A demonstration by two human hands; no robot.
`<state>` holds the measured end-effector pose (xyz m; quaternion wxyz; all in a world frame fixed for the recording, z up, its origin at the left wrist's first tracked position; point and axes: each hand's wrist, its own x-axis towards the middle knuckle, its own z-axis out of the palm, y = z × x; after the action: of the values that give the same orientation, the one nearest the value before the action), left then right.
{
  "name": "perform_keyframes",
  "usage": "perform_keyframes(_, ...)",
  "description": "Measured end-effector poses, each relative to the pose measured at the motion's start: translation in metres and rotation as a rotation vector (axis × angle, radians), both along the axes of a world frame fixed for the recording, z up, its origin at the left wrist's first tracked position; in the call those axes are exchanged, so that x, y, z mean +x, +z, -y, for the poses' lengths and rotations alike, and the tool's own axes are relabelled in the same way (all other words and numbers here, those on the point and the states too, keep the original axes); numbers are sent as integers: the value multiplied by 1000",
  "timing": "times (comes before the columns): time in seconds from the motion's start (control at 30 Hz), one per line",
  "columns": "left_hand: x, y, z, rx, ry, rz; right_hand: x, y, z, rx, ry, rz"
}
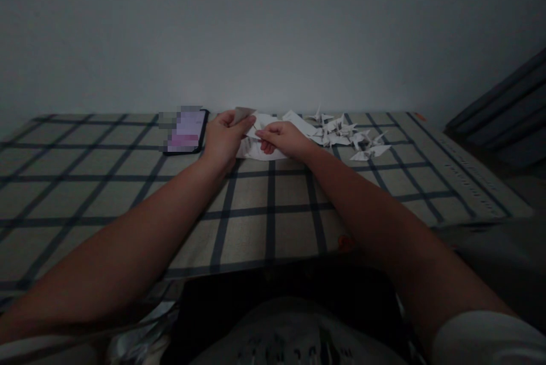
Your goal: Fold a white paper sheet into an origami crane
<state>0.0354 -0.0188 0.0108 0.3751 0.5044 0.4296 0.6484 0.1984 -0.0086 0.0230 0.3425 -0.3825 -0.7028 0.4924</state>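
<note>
My left hand [226,136] is closed on a small piece of folded paper [244,114], thumb and fingers pinching it, and one grey-white corner sticks up above the fingers. Close beside it, my right hand [284,137] is closed in a pinch, its fingertips at a pale lower edge of the same paper; the other fingers curl under. Below both hands lies a larger white sheet [256,152] with faint print, partly covered by them. Several folded paper cranes [336,129] sit in a cluster to the right of my right hand.
A phone [186,132] with a lit, blurred screen lies left of my left hand. The checked cloth [247,223] covers the table, which meets a plain wall [273,35]. Another white sheet [301,123] lies beside the cranes. Dark curtain-like folds [507,115] hang at right.
</note>
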Motion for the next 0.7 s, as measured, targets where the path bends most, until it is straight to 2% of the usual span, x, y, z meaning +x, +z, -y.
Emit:
perform_keyframes(0.3,-1,-1,-1,-5,-1,49,0,0,3,46,22,6)
perform_keyframes(0.47,-5,-1,-7,-20,2,107,1,0,-1,-12,93,-32)
perform_keyframes(0.63,-5,0,-4,-157,-137,48,2,-5,-10,14,-84,-175)
perform_keyframes(0.7,-4,-1,-1,-176,-183,-5,2,-9,-13,47,-96,-221)
